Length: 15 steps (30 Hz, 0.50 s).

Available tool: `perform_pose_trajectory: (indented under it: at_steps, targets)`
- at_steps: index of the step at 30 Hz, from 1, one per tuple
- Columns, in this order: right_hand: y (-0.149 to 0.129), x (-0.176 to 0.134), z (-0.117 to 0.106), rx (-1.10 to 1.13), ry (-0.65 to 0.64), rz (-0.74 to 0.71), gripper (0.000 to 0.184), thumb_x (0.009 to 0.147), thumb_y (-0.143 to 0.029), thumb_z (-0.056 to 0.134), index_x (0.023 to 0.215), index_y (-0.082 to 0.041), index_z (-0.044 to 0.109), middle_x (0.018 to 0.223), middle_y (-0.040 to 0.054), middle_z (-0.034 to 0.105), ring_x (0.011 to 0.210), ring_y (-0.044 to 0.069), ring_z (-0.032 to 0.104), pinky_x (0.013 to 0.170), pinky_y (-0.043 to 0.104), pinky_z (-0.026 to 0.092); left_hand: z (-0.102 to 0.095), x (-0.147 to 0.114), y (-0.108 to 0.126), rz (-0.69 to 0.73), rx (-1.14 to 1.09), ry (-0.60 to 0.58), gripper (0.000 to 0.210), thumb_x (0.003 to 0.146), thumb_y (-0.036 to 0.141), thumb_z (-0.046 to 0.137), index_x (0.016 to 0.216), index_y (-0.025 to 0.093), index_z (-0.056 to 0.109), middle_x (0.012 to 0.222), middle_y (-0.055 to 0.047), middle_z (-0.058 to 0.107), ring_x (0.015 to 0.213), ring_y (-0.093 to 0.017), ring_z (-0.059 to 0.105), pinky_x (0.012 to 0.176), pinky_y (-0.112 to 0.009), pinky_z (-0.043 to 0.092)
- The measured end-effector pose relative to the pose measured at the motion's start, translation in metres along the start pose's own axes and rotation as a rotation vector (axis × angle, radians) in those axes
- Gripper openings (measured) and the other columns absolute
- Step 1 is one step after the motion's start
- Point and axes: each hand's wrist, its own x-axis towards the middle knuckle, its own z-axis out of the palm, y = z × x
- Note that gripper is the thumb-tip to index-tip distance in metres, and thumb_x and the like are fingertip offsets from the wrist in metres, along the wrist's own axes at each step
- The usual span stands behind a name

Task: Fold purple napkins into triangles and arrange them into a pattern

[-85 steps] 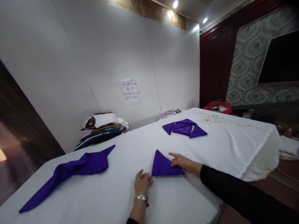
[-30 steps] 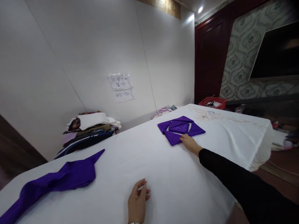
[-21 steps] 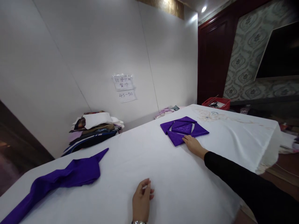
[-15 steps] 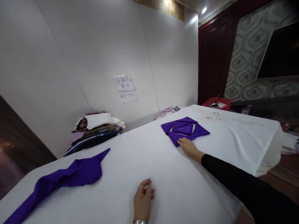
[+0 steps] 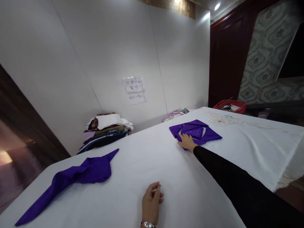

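My right hand (image 5: 187, 142) rests on the near left edge of a folded purple cloth (image 5: 210, 134), its fingers stretched out flat over the fabric. The cloth has pointed corners and a patterned triangle in its middle, with white gaps around it. Above the white tabletop, close to the front, my left hand (image 5: 150, 202) is half curled, the thumb near the forefinger, and nothing is in it. A watch (image 5: 147, 224) circles that wrist. To its left lies a second purple cloth (image 5: 95, 169), long and loosely bunched, with a pointed tip.
A white tablecloth (image 5: 133, 183) with an embroidered part at the right covers the table. Beyond the far edge are a stack of clothes (image 5: 106, 134), some pinkish cloth (image 5: 174, 114) and a red basket (image 5: 239, 106). Paper signs (image 5: 135, 90) hang on the white wall.
My right hand has shifted left and further onto the near edge of the folded cloth. The camera view has turned slightly left. My left hand keeps its pose.
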Motion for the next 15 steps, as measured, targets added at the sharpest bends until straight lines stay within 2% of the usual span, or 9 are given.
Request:
perform_pose_trajectory:
  at_steps: [6, 12, 15]
  targets:
    - [0.0014, 0.0085, 0.0083, 0.041, -0.100, 0.011, 0.058, 0.074, -0.025, 0.044, 0.131, -0.016, 0.038, 0.128, 0.0167, 0.049, 0.116, 0.031, 0.044, 0.094, 0.048, 0.026, 0.0002, -0.0003, -0.0009, -0.011, 0.036, -0.020, 0.049, 0.057, 0.054, 0.065, 0.085, 0.015, 0.065, 0.062, -0.003, 0.062, 0.061, -0.018, 0.061, 0.051, -0.027, 0.049]
    - [0.0043, 0.0006, 0.0070, 0.056, -0.121, -0.046, 0.060, 0.074, -0.024, 0.044, 0.133, -0.017, 0.037, 0.131, 0.0147, 0.046, 0.119, 0.030, 0.041, 0.095, 0.045, 0.026, 0.0048, -0.0023, -0.0018, 0.027, 0.033, 0.047, 0.048, 0.058, 0.056, 0.063, 0.083, 0.015, 0.065, 0.060, -0.002, 0.062, 0.059, -0.018, 0.060, 0.049, -0.026, 0.048]
    - [0.0052, 0.0013, 0.0061, 0.058, -0.120, -0.066, 0.061, 0.073, -0.024, 0.044, 0.133, -0.016, 0.037, 0.131, 0.0146, 0.046, 0.119, 0.030, 0.041, 0.095, 0.044, 0.027, 0.0030, -0.0011, -0.0011, 0.012, 0.048, 0.017, 0.049, 0.057, 0.056, 0.064, 0.083, 0.015, 0.065, 0.059, -0.003, 0.062, 0.059, -0.018, 0.060, 0.049, -0.026, 0.048]
